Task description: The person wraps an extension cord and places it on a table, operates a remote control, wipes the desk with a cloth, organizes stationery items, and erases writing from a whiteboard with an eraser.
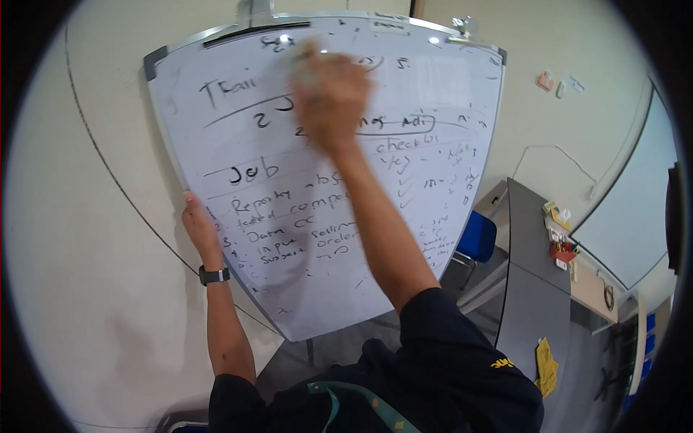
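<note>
A whiteboard (339, 289) with a metal frame fills the middle of the head view, covered in black handwriting such as "Job" and a numbered list. My left hand (201, 227) grips its left edge, the fingers partly hidden by the board. High on the writing surface, my right hand (332, 94) is raised and blurred by motion, its fingers curled against the board. A pale, smeared patch shows at those fingers; what it is, I cannot make out. The writing around the right hand is partly covered by it.
To the right runs a long dark table (538, 303) with a yellow cloth (546, 368) on it. A red pen holder (564, 250) and small items stand by the wall. A blue chair (478, 237) sits behind the whiteboard. Another board (628, 187) hangs at far right.
</note>
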`<state>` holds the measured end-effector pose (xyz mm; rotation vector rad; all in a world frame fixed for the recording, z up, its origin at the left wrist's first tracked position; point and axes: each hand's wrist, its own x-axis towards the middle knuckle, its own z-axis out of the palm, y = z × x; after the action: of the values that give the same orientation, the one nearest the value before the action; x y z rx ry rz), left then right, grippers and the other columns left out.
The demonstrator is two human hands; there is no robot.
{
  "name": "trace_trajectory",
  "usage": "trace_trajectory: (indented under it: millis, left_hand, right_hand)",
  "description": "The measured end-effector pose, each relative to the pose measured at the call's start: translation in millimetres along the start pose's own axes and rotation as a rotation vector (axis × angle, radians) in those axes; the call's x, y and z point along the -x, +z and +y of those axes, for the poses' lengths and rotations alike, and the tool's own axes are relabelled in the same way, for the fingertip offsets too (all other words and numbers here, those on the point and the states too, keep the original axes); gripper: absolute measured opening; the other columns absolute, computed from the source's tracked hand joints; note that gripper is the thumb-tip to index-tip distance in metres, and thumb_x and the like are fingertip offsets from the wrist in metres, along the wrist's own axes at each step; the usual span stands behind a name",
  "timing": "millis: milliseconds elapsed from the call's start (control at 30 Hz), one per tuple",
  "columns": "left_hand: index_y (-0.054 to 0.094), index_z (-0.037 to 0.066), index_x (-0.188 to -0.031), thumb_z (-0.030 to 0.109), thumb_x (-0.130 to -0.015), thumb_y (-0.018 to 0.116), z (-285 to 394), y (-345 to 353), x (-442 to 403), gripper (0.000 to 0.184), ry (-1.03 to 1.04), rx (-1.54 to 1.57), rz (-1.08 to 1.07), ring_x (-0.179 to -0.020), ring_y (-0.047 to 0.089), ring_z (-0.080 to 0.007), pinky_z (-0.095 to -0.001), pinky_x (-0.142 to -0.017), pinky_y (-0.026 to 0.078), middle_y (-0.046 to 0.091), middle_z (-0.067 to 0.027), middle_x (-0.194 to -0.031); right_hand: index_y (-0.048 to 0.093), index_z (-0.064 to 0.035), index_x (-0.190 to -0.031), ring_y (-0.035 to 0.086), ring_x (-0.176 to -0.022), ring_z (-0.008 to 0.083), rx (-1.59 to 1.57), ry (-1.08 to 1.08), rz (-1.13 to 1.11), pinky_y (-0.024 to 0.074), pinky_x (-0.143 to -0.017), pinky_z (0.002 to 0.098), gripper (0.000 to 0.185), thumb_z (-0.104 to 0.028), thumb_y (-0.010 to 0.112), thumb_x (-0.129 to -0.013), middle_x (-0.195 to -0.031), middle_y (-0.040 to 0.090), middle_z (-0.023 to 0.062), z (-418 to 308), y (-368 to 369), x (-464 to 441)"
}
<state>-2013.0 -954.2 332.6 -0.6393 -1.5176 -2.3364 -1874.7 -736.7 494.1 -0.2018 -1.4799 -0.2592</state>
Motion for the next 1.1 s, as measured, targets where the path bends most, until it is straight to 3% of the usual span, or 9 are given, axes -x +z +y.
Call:
trace_trajectory:
  millis: [67, 133, 167, 333, 433, 533, 667, 867, 1100]
  left_hand:
    - [0.064, -0.009, -0.092, 0.05, -0.104, 0.041, 3.6, 1.9, 1.9, 0.064, 0.018, -0.056, -0.038, -0.079, 0.055, -0.0125, -0.029, -0.074, 0.045, 0.066, -0.0061, -0.086]
    - [0.059, -0.005, -0.079, 0.049, -0.104, 0.04, -2.8, -1.9, 0.1, 0.063, 0.034, -0.111, -0.015, -0.07, 0.048, -0.0108, -0.0293, -0.066, 0.042, 0.059, -0.0016, -0.074]
    - [0.054, -0.004, -0.075, 0.049, -0.104, 0.04, -7.2, -3.3, -1.6, 0.062, 0.051, -0.102, -0.026, -0.068, 0.043, -0.0102, -0.0295, -0.063, 0.038, 0.053, 0.0001, -0.07]
    - [0.04, 0.002, -0.069, 0.049, -0.105, 0.039, -8.7, -4.8, -4.9, 0.06, 0.037, -0.129, -0.024, -0.065, 0.032, -0.0093, -0.03, -0.057, 0.028, 0.038, 0.0036, -0.065]
    - [0.041, 0.002, -0.068, 0.049, -0.105, 0.039, 1.5, -3.2, -1.6, 0.06, 0.051, -0.224, -0.028, -0.064, 0.032, -0.0096, -0.0304, -0.056, 0.027, 0.038, 0.004, -0.064]
    - [0.052, -0.003, -0.074, 0.049, -0.105, 0.039, -4.8, -9.6, -3.1, 0.061, -0.046, -0.225, -0.062, -0.067, 0.039, -0.0111, -0.0309, -0.06, 0.035, 0.048, 0.0015, -0.069]
    - [0.061, -0.013, -0.109, 0.051, -0.103, 0.041, -12.7, -9.3, -6.6, 0.068, -0.023, -0.162, -0.002, -0.088, 0.055, -0.0168, -0.0321, -0.082, 0.047, 0.065, -0.0095, -0.101]
    - [0.056, -0.016, -0.118, 0.053, -0.103, 0.04, -12.4, -10.3, -6.3, 0.073, -0.033, -0.054, -0.011, -0.103, 0.06, -0.0234, -0.0343, -0.092, 0.047, 0.063, -0.0191, -0.116]
    - [0.052, -0.017, -0.124, 0.057, -0.102, 0.038, -8.7, -5.2, -6.2, 0.078, -0.059, -0.07, 0.042, -0.107, 0.059, -0.0261, -0.0363, -0.095, 0.046, 0.06, -0.0218, -0.123]
  right_hand:
    - [0.061, -0.0145, -0.132, 0.053, -0.094, 0.0308, 0.126, 0.242, 0.111, 0.0406, -0.08, 0.0421, 0.053, -0.028, 0.072, -0.081, -0.102, 0.058, 0.0115, 64.1, -8.7, -16.5]
    - [0.064, -0.0142, -0.129, 0.052, -0.096, 0.0318, 0.133, 0.578, 0.276, 0.0411, -0.08, 0.0425, 0.05, -0.028, 0.073, -0.081, -0.1, 0.058, 0.0137, 70.7, -23.0, -26.2]
    - [0.064, -0.0142, -0.129, 0.052, -0.096, 0.0318, 0.126, 0.583, 0.272, 0.0411, -0.08, 0.0425, 0.05, -0.028, 0.073, -0.081, -0.1, 0.058, 0.0137, 55.5, -19.4, -26.1]
    - [0.057, -0.0117, -0.131, 0.047, -0.095, 0.0344, -0.087, 0.221, 0.108, 0.0364, -0.076, 0.0464, 0.059, -0.027, 0.071, -0.075, -0.1, 0.051, 0.0151, -68.7, 18.7, -16.9]
    - [0.059, -0.0103, -0.128, 0.046, -0.092, 0.0319, -0.254, 0.105, -0.015, 0.0349, -0.076, 0.0446, 0.059, -0.019, 0.074, -0.072, -0.099, 0.051, 0.0129, -123.3, 18.5, -19.3]
    - [0.061, -0.0153, -0.127, 0.046, -0.091, 0.0289, -0.302, -0.004, -0.046, 0.0338, -0.072, 0.0421, 0.061, -0.021, 0.078, -0.069, -0.098, 0.051, 0.0098, -116.6, 21.8, -20.4]
    - [0.062, -0.0177, -0.127, 0.048, -0.092, 0.0304, -0.194, 0.043, 0.005, 0.0381, -0.077, 0.0433, 0.058, -0.022, 0.077, -0.071, -0.099, 0.054, 0.0097, -33.8, -4.5, -25.9]
    - [0.067, -0.0197, -0.126, 0.051, -0.092, 0.0277, 0.06, 0.196, 0.129, 0.0428, -0.084, 0.0406, 0.052, -0.029, 0.08, -0.076, -0.1, 0.062, 0.0068, 165.2, -54.0, -37.2]
    - [0.065, -0.0261, -0.129, 0.052, -0.098, 0.0287, 0.021, 0.015, -0.048, 0.0419, -0.088, 0.0417, 0.056, -0.031, 0.08, -0.076, -0.105, 0.062, 0.0075, 238.0, -92.0, -29.5]
